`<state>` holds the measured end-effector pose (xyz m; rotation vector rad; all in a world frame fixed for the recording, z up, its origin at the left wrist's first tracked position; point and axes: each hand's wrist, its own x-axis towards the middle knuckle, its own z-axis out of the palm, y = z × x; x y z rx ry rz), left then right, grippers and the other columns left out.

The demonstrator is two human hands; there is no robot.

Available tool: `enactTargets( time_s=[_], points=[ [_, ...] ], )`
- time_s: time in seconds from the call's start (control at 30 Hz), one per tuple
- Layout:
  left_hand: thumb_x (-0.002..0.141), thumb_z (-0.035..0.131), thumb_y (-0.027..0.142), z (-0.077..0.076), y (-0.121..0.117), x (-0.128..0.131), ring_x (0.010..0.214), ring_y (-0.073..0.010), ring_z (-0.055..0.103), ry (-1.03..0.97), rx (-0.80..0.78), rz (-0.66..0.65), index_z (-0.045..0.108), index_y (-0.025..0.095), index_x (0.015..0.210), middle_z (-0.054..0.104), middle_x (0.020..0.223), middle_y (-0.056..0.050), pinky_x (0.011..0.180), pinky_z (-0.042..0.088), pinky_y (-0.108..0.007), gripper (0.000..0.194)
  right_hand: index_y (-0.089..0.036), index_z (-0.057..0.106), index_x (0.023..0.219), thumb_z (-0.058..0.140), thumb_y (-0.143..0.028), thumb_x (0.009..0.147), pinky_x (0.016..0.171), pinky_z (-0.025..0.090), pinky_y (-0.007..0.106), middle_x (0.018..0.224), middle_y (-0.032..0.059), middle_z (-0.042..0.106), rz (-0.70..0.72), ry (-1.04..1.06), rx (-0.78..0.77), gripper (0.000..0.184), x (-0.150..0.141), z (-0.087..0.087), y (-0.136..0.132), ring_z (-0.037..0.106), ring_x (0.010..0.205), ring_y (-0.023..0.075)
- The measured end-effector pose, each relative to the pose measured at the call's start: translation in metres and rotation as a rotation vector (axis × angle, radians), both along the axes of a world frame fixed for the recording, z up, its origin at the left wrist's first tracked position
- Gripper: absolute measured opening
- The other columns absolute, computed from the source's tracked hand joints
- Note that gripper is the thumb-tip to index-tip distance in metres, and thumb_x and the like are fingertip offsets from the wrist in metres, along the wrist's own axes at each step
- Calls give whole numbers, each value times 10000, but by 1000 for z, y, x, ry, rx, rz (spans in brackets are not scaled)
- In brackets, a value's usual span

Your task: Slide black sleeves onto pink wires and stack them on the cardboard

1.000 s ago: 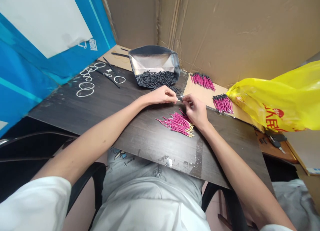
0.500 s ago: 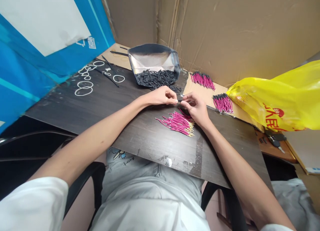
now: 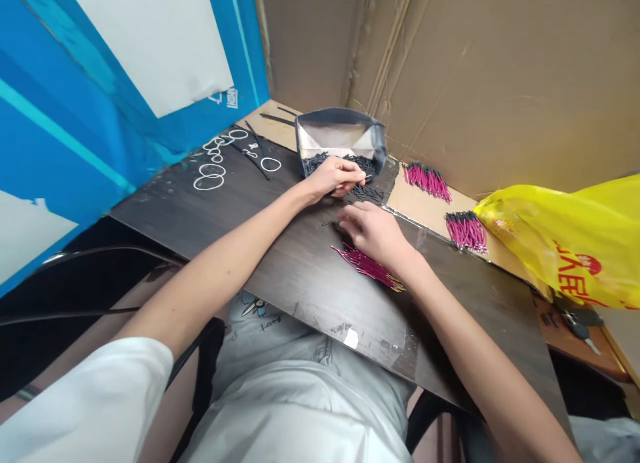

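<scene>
My left hand [image 3: 336,178] is in front of the black box, closed in a pinch. A tiny thin piece shows at its fingertips, too small to name. Below it and to the right, my right hand [image 3: 375,231] is bent low over the table, fingers curled in; whatever they hold is hidden. Beneath that hand lies a bundle of magenta wires [image 3: 367,264] with bare golden ends, partly covered by the palm. A short dark piece [image 3: 327,223] rests left of the right fingertips. Short black tubes [image 3: 367,193] are spilled at the box's mouth.
The open black box [image 3: 341,116] holds many short black tubes. White rubber rings [image 3: 209,177] and long black tubes lie at left. Black-tipped magenta wire bundles [image 3: 466,231] sit on cardboard at right, beside a yellow plastic bag [image 3: 565,243]. Keys [image 3: 580,329] lie below it.
My hands have separated: the left has gone up toward the box, and the right has come down over the magenta wires. The whole view has shifted, with things appearing further right and lower.
</scene>
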<state>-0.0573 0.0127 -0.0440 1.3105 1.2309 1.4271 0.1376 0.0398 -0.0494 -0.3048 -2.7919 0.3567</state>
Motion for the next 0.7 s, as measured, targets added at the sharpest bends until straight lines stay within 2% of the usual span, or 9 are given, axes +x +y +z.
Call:
enactTargets(
  time_s=[0.07, 0.2, 0.33, 0.4, 0.5, 0.53, 0.6, 0.7],
  points=[
    [845, 758, 309, -1, 0, -1, 430, -50, 357, 1, -6, 11, 691, 90, 772, 463, 498, 31, 417, 217, -196, 241, -213, 682, 1099, 564, -214, 992, 701, 436, 330, 1047, 83, 694, 17, -108, 129, 159, -19, 4, -8, 639, 1003, 256],
    [838, 746, 265, -2, 1, 1, 444, -48, 383, 61, -11, -15, 695, 80, 742, 477, 506, 22, 441, 240, -191, 214, -189, 670, 1062, 497, -85, 936, 625, 394, 334, 1125, 92, 679, 49, -235, 234, 238, -44, 4, -17, 652, 931, 244],
    [851, 725, 272, -2, 0, 5, 441, -48, 367, 83, -13, -75, 705, 84, 748, 459, 493, 30, 456, 241, -197, 215, -110, 616, 1143, 493, -2, 840, 665, 424, 345, 1216, 163, 654, 69, -223, 294, 343, -37, 8, -21, 633, 994, 274],
    [855, 719, 278, -2, -1, 8, 447, -51, 369, 94, -12, -101, 706, 89, 753, 464, 506, 28, 452, 234, -200, 216, -132, 590, 1109, 480, -25, 879, 689, 442, 333, 1133, 138, 674, 80, -142, 172, 276, -17, 10, -19, 625, 944, 245],
    [866, 710, 286, -3, -4, 15, 439, -51, 359, 130, -33, -167, 707, 101, 768, 472, 533, 29, 435, 221, -202, 210, -193, 565, 1026, 484, -133, 976, 732, 472, 305, 964, 58, 677, 1, 113, -163, 113, 28, 8, -8, 614, 843, 185],
    [870, 707, 290, -3, -5, 18, 435, -51, 355, 144, -44, -196, 708, 105, 777, 469, 537, 31, 430, 220, -202, 207, -203, 569, 1025, 506, -193, 997, 709, 479, 293, 935, 45, 670, -66, 211, -268, 69, 43, 4, -3, 609, 797, 170],
    [879, 704, 302, -5, -6, 25, 441, -55, 365, 175, -62, -258, 713, 112, 791, 466, 546, 31, 430, 230, -200, 209, -209, 598, 1016, 561, -294, 1000, 703, 500, 295, 946, 48, 674, -220, 381, -416, 94, 68, -8, 7, 624, 809, 171],
    [887, 707, 327, -10, -6, 35, 461, -62, 377, 228, -100, -333, 724, 116, 804, 464, 555, 25, 436, 242, -200, 228, -208, 653, 1010, 594, -335, 984, 752, 524, 319, 967, 53, 690, -312, 490, -510, 142, 86, -28, 15, 646, 882, 187]
  ],
)
